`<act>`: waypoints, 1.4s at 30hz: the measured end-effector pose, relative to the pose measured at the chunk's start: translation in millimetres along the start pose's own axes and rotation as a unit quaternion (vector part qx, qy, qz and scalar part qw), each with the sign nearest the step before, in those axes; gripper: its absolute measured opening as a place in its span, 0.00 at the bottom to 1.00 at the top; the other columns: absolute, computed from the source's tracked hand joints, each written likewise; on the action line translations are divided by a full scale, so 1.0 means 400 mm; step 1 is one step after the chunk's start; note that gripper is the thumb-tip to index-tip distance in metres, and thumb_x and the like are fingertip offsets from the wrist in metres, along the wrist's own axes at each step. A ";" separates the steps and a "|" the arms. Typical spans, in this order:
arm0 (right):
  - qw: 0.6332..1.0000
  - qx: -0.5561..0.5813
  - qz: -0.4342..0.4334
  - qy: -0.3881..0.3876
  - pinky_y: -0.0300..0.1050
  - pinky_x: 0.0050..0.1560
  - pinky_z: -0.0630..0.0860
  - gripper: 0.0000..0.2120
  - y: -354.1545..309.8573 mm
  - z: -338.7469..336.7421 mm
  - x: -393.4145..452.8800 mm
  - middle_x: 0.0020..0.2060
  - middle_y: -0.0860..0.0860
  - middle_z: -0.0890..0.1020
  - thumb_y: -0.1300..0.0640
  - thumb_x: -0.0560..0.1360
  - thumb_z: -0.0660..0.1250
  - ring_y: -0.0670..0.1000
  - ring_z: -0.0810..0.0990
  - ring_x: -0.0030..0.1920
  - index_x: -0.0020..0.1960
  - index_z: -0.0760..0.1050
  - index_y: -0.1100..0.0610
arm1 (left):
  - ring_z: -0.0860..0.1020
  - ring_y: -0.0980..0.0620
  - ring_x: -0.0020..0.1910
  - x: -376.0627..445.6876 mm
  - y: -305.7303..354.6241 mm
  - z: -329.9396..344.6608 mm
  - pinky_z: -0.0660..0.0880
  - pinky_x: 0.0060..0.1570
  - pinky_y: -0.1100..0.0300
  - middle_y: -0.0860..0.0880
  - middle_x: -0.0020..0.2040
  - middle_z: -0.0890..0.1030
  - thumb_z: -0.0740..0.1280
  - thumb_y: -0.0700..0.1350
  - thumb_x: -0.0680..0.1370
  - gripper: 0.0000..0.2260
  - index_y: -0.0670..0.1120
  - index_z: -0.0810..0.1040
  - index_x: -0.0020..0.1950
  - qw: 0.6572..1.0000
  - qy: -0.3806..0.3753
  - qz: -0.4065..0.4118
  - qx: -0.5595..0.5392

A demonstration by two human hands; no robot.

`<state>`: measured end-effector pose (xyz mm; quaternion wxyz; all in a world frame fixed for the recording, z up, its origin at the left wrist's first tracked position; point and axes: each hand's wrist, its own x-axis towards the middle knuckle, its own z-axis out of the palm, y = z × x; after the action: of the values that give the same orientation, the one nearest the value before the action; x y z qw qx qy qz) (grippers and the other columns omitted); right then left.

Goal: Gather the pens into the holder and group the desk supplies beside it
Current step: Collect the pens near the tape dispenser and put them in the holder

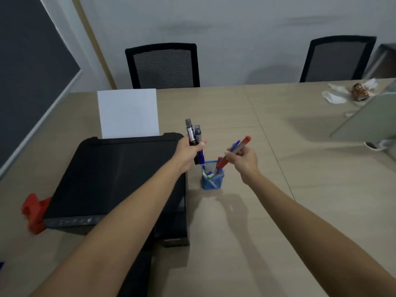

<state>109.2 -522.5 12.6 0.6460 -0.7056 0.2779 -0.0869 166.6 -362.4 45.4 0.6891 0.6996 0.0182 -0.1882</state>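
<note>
A small blue mesh pen holder (212, 181) stands on the beige table, just right of the printer, with a few pens inside. My left hand (188, 151) is up and left of the holder, shut on two upright pens (194, 136), one dark with a clear cap, one blue. My right hand (244, 158) is above and right of the holder, gripping a red pen and a blue pen (236, 148). They slant down to the left, with the lower ends over the holder's mouth.
A black printer (111, 181) with a white sheet (128, 113) in its feed fills the left. A red object (35, 212) sticks out at its left side. Crumpled paper and a small brown item (360, 93) lie far right by a grey panel (368, 116). Two black chairs stand behind the table.
</note>
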 end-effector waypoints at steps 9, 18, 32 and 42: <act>0.995 -0.098 0.019 -0.025 0.53 0.52 0.80 0.05 0.112 0.046 0.093 0.43 0.56 0.86 0.59 0.69 0.74 0.55 0.84 0.45 0.44 0.80 0.56 | 0.78 0.42 0.60 0.142 -0.112 0.080 0.74 0.64 0.51 0.34 0.63 0.78 0.66 0.27 0.75 0.17 0.31 0.72 0.63 0.997 -0.007 -0.063 0.047; 0.986 -0.166 -0.014 -0.030 0.52 0.47 0.79 0.07 0.162 0.042 0.110 0.40 0.58 0.85 0.56 0.70 0.72 0.57 0.83 0.43 0.42 0.80 0.60 | 0.81 0.47 0.55 0.195 -0.147 0.106 0.76 0.62 0.52 0.41 0.60 0.82 0.68 0.26 0.71 0.17 0.35 0.77 0.59 0.988 -0.032 -0.084 0.126; 0.974 -0.202 -0.093 -0.053 0.43 0.43 0.78 0.09 0.158 0.046 0.090 0.42 0.55 0.83 0.52 0.75 0.66 0.54 0.83 0.43 0.48 0.77 0.58 | 0.74 0.53 0.36 0.171 -0.133 0.118 0.72 0.41 0.60 0.49 0.36 0.76 0.73 0.43 0.72 0.06 0.48 0.78 0.37 0.988 -0.021 -0.145 0.051; 0.979 -0.187 -0.057 -0.063 0.46 0.44 0.72 0.08 0.172 0.044 0.090 0.40 0.57 0.81 0.57 0.78 0.57 0.57 0.78 0.44 0.47 0.73 0.58 | 0.74 0.48 0.47 0.161 -0.182 0.128 0.71 0.50 0.56 0.45 0.49 0.77 0.56 0.44 0.82 0.07 0.46 0.74 0.51 0.973 0.023 -0.136 0.184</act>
<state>128.4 -526.2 -64.7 0.5124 -0.8330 0.2069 -0.0255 193.4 -423.5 -41.7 0.5156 0.8098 0.0937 -0.2640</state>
